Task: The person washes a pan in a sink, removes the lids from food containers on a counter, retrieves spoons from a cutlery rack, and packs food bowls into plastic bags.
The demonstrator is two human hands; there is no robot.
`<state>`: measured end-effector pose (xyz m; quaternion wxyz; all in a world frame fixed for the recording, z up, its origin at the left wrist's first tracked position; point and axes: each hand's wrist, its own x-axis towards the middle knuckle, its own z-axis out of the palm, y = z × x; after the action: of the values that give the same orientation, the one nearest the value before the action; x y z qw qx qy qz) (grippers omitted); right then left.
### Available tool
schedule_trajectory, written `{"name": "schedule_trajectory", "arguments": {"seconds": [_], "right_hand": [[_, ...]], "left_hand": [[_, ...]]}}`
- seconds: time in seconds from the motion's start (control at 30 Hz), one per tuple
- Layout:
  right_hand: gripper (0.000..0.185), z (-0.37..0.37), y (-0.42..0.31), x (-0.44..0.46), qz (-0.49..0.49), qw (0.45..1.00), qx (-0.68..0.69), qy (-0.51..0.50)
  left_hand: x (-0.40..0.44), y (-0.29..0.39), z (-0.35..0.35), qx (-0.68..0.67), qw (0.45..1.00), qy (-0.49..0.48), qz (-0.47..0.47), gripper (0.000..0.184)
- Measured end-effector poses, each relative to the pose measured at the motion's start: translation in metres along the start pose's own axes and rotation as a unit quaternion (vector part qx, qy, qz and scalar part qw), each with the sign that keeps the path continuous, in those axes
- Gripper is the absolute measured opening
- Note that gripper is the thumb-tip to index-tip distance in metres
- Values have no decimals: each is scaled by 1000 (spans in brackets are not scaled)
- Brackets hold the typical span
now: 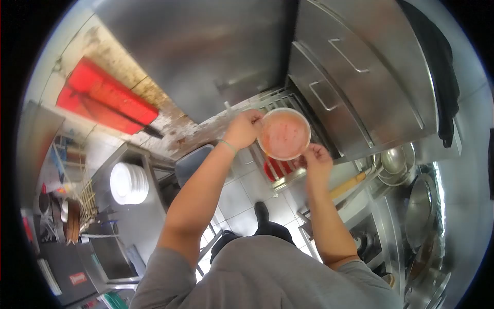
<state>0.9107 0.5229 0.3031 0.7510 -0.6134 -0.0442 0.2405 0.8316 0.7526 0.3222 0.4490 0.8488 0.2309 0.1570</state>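
Observation:
A round white-rimmed container [284, 134] with reddish-pink contents is held in front of me at the upper middle of the head view. My left hand [246, 129] pinches its left rim. At the lower right of the rim, my right hand [316, 156] has its fingers closed on the container. Beneath it is a metal rack [290, 180] with something red showing under its bars.
Steel drawers [342, 77] stand at the upper right, a large steel panel [206, 46] ahead. White plates [128, 183] are stacked on the left counter. A red object [105, 95] lies at upper left. Metal pans [419, 203] and a strainer [393, 159] are at right.

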Motion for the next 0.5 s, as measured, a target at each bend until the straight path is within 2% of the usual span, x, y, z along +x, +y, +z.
{"name": "schedule_trajectory", "arguments": {"seconds": [0.1,0.23,0.3,0.33,0.37,0.43,0.47,0.5], "right_hand": [[18,39,-17,-12,24,998,0,-62],[19,100,-6,-35,76,979,-45,-181],[18,136,10,-51,62,951,-77,-293],[17,156,24,-62,81,944,-96,-306],[17,175,35,-76,87,937,-95,-325],[17,207,57,-109,94,881,-190,-423],[16,219,74,-129,112,865,-196,-448],[16,231,93,-147,116,856,-196,-464]], "left_hand": [[-37,6,-56,-59,995,57,-61,21],[-112,-43,-120,-68,983,135,-105,21],[-162,-61,-149,-150,957,183,-165,20],[-192,-50,-165,-89,947,205,-230,19],[-222,-61,-176,-84,941,222,-240,19],[-288,-84,-192,-147,908,275,-280,19],[-322,-87,-197,-152,891,298,-306,19],[-358,-109,-199,-135,895,301,-300,20]]}}
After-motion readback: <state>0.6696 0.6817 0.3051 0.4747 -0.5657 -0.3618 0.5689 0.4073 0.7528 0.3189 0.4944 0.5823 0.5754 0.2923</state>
